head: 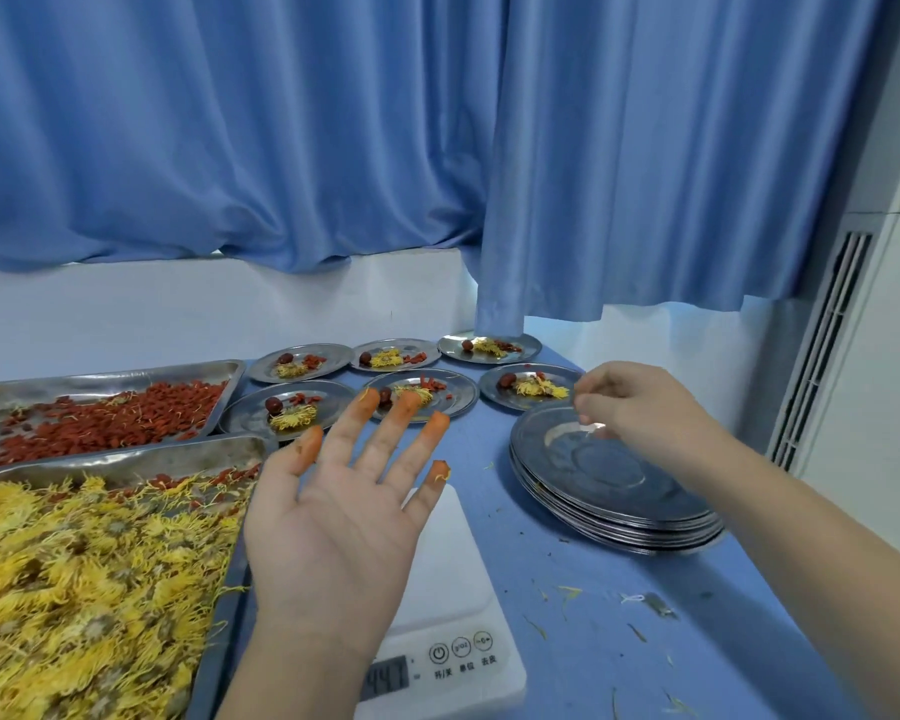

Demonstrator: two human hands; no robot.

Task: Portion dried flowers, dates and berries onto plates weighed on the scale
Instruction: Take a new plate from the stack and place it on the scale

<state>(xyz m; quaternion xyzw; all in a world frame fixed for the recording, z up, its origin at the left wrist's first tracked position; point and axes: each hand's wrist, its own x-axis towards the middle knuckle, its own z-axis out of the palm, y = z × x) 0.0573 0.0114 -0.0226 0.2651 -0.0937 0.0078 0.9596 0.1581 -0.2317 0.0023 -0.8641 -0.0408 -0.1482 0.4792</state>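
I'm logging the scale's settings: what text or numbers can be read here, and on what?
"开/关": on the scale, under its power button.
"单位": under the middle button.
"去皮": under the right button.
Roughly "447": on the display, blurred and partly hidden by the left forearm; unsure.
Marks inside the middle and right buttons: too small to read.
Nothing else readable.

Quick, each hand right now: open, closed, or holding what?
Left hand: open, spread above the white digital scale, holding nothing.
Right hand: curled over the stack of round steel plates; grip cannot be told.
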